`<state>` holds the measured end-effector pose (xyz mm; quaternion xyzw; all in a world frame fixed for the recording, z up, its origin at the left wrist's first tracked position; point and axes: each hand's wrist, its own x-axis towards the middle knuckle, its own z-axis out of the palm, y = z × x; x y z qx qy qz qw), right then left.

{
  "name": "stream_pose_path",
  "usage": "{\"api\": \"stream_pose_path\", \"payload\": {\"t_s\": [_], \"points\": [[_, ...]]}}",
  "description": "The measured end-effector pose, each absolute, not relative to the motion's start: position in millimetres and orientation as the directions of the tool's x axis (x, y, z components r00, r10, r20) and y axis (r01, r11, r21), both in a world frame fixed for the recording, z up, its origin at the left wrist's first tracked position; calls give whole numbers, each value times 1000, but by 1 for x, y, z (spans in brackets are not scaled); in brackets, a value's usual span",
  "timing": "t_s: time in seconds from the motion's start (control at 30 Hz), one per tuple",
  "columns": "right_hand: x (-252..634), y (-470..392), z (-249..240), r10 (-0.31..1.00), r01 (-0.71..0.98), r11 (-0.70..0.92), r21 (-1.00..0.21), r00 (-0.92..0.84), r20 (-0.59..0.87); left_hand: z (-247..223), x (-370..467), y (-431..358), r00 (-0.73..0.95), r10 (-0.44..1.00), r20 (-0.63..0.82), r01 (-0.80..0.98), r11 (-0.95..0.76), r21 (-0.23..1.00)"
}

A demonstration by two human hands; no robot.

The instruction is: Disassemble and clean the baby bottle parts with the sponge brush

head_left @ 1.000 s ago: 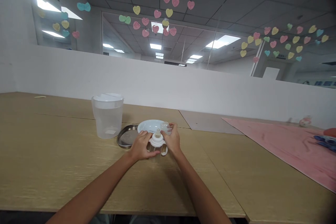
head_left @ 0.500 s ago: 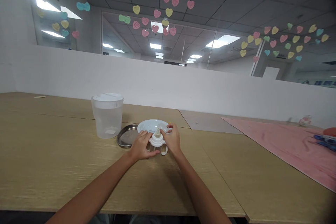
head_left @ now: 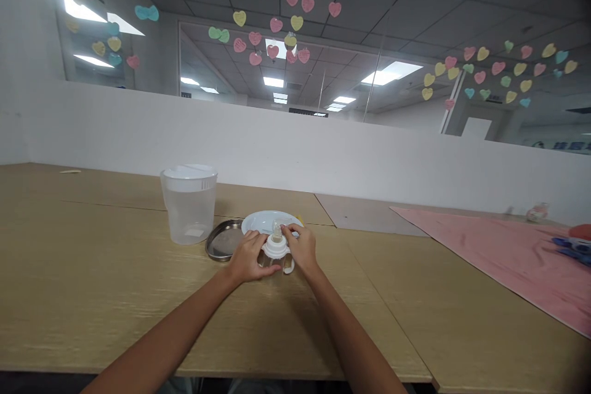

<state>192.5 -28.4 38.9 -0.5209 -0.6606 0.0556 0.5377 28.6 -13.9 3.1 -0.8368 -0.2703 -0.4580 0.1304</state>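
A small clear bottle with a white collar, side handles and a clear nipple on top stands upright on the wooden table. My left hand is wrapped round its left side, thumb low across the front. At the upper right, the fingers of my right hand are pinched together beside the clear nipple; what they hold, if anything, is too small to make out. Behind the bottle lies a white plate, and a round metal tray sits just left of it.
A large translucent pitcher with a white lid stands at the left behind the tray. On the right a pink cloth covers part of the table, with a blue object on it. A white wall runs behind.
My right hand's fingers have closed in nearer the nipple, and the clear piece that stuck out over them to the right no longer shows. My left hand has not moved.
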Motion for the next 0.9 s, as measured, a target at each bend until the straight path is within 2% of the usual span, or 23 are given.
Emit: {"api": "stream_pose_path", "payload": {"t_s": [0.17,0.43,0.9], "points": [[194,-27,39,762,651,450,-612,78,643,5,29,-15,442,353,825,580,-813,37],[195,-22,34,816,677,363,-640,99,569,4,29,-15,440,360,823,572,-818,52],[194,-27,40,890,755,248,-607,70,450,5,28,-16,454,356,817,570,-820,40]]}}
